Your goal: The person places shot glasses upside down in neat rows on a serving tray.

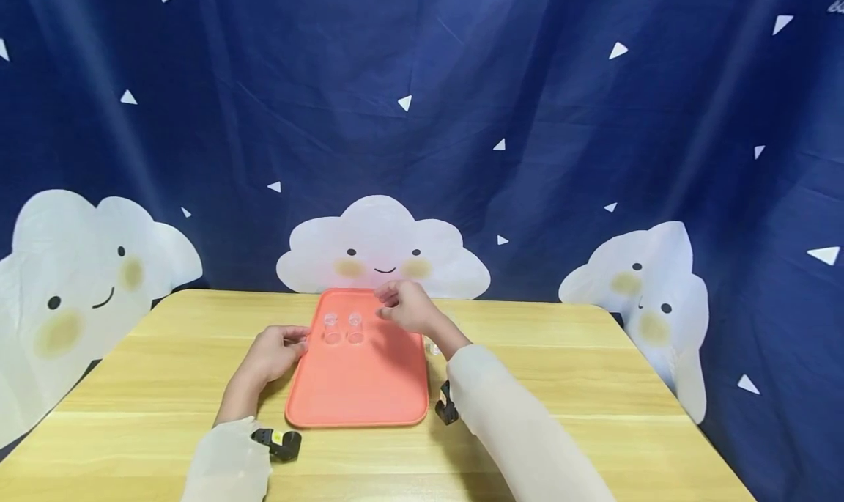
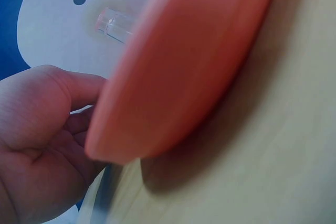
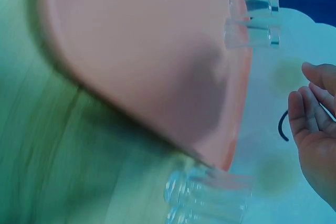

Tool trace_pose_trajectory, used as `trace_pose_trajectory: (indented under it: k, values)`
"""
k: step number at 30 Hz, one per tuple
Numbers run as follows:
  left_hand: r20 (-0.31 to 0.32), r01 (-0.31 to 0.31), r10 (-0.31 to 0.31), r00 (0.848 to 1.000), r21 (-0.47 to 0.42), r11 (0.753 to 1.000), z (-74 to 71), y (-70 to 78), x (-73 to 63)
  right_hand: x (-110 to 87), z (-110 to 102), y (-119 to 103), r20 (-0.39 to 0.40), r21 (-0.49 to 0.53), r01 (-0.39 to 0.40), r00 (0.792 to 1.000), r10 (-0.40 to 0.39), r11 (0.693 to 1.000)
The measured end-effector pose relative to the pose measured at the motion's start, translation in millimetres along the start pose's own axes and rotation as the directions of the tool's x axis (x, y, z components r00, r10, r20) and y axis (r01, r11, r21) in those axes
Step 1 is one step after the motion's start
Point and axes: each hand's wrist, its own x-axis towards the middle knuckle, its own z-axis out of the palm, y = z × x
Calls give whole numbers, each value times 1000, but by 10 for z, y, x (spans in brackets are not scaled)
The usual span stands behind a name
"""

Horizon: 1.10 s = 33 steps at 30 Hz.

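My left hand [image 1: 273,355] is at the left edge of the coral-pink tray [image 1: 359,396], its thumb and fingers gripping the rim [image 2: 113,114]. Two small clear glass bottles [image 1: 354,330] stand upright side by side on the tray's far left part; in the right wrist view these bottles [image 3: 252,34] appear near the tray's far edge. Over the far right part of the tray hovers my right hand [image 1: 410,308], holding nothing, its fingers [image 3: 310,111] loosely bent. Right of the tray are more clear glass bottles [image 3: 215,198], mostly hidden behind my right wrist in the head view.
The tray lies on a light wooden table [image 1: 547,385]. A dark blue cloth [image 1: 461,84] with white clouds and triangles hangs behind the table's far edge. Black wrist cameras [image 1: 283,445] sit on both sleeves.
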Motion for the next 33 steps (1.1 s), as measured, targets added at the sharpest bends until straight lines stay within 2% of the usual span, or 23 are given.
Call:
trace_pose_trajectory:
  k: [13, 21, 33]
  values:
    - [-3, -7, 7, 1000, 9, 1000, -18, -2, -13, -125, -266, 197, -33, -75, 26, 999, -28, 997]
    - [-4, -7, 7, 1000, 6, 1000, -21, 10, -16, -243, -418, 275, -27, -114, 41, 999, -44, 993]
    - [-8, -15, 15, 1000, -1, 1000, -1, -7, 0, -410, -579, 444, -49, -140, 60, 997, -67, 988]
